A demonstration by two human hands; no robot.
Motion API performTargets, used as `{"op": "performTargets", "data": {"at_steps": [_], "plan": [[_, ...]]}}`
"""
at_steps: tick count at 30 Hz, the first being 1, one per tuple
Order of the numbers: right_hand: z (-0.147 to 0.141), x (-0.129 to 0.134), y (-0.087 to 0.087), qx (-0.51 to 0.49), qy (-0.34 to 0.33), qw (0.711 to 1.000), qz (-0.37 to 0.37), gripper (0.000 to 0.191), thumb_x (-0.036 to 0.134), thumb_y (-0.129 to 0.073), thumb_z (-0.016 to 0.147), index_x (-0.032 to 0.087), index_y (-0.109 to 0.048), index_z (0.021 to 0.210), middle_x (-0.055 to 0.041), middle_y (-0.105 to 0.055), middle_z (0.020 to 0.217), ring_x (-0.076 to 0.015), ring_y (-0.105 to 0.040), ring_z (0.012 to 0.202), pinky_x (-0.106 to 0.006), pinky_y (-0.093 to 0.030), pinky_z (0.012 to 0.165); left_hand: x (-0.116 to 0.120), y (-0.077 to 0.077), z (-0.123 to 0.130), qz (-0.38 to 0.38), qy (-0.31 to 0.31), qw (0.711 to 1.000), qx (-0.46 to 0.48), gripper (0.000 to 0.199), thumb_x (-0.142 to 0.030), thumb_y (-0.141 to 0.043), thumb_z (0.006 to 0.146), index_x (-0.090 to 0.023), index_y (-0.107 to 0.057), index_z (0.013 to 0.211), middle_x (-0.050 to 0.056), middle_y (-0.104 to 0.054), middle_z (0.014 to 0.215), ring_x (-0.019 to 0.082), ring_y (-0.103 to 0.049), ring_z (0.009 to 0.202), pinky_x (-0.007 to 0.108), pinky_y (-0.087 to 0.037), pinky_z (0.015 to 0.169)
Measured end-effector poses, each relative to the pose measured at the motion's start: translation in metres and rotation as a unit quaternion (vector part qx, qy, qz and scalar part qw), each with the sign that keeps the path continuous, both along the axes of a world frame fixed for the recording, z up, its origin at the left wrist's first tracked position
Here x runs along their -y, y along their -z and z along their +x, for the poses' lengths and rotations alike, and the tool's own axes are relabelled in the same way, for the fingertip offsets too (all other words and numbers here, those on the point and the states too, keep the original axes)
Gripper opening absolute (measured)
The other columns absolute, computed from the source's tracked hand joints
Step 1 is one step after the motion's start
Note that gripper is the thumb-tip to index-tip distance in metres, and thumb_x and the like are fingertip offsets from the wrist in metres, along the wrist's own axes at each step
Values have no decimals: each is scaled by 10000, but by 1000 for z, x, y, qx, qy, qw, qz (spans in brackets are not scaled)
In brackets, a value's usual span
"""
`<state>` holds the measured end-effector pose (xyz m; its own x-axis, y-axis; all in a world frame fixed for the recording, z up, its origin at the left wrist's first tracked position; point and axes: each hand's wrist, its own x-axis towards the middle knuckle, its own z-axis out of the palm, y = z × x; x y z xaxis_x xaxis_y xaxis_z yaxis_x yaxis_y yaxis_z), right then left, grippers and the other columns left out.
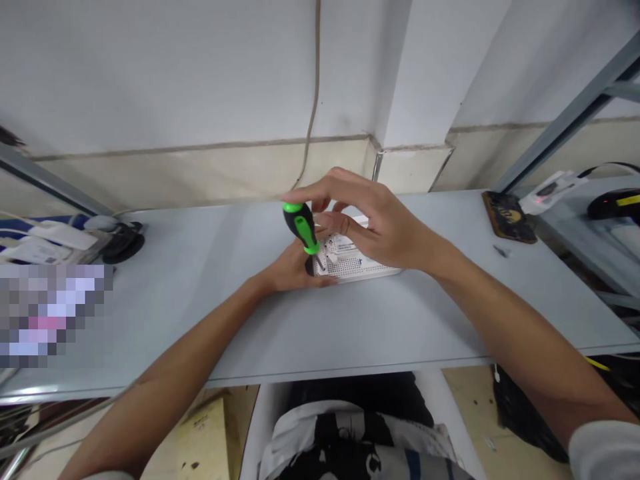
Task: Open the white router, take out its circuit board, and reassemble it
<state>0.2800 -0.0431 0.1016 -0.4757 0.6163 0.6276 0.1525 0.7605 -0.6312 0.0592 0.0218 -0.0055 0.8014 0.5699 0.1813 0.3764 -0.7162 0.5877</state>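
A white perforated board (357, 268) lies on the grey-blue table (200, 280), close to its middle. My left hand (293, 269) grips the board's left end, with fingers at the near and far edges. A green and black screwdriver (301, 228) leans over that end, its tip down on the board near the left corner. My right hand (373, 217) is above the board, its index finger on the top of the screwdriver handle and the thumb beside it. The other right fingers are curled and partly hidden.
White power strips and chargers (55, 240) and a black round object (123, 241) are at the left. At the right lie a dark brown block (509, 217), a small metal piece (502, 251) and a white plug adapter (553, 192). A cable (316, 87) hangs down the wall.
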Motion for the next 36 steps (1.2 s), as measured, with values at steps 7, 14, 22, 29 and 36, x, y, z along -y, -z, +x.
{"op": "performTargets", "data": {"at_steps": [7,14,22,29,36], "plan": [[-5,-3,4,-61,-61,994,-69,221,407,-744,947,224,-682,1053,-24,-698,1066,-183,-693,1055,-363,-597,938,1,-1,-1,6,-10,1000,-17,980,-587,-805,806,-180,-366,1581,173,-455,1600,418,-419,1483,614,-378,1233],[3,-6,-2,-21,-29,999,-1,190,375,-636,1017,249,-734,1120,-53,-699,1101,-209,-633,1155,-403,-564,965,-1,1,-2,16,8,1000,2,899,-607,-811,796,-220,-461,1528,158,-542,1520,427,-488,1423,657,-351,1232],[-14,-10,24,-9,-21,1000,-11,220,192,-703,925,231,-509,828,38,-548,820,-124,-520,752,-310,-509,785,-3,7,-1,20,4,1000,5,897,-601,-803,800,-237,-450,1541,167,-525,1544,407,-447,1473,637,-335,1246],[-13,-15,29,38,-30,999,20,252,149,-539,1020,277,-729,1125,-17,-474,959,-161,-496,937,-343,-519,891,0,1,0,10,12,1000,20,892,-600,-801,802,-216,-460,1530,182,-516,1537,441,-444,1457,631,-423,1182],[-5,-12,23,76,-67,994,-28,490,86,-443,1031,387,-740,1280,-21,-406,978,-146,-487,946,-298,-552,842,4,-4,1,-39,19,998,45,790,-576,-823,801,-209,-523,1433,137,-622,1379,411,-563,1327,576,-523,1088]]}}
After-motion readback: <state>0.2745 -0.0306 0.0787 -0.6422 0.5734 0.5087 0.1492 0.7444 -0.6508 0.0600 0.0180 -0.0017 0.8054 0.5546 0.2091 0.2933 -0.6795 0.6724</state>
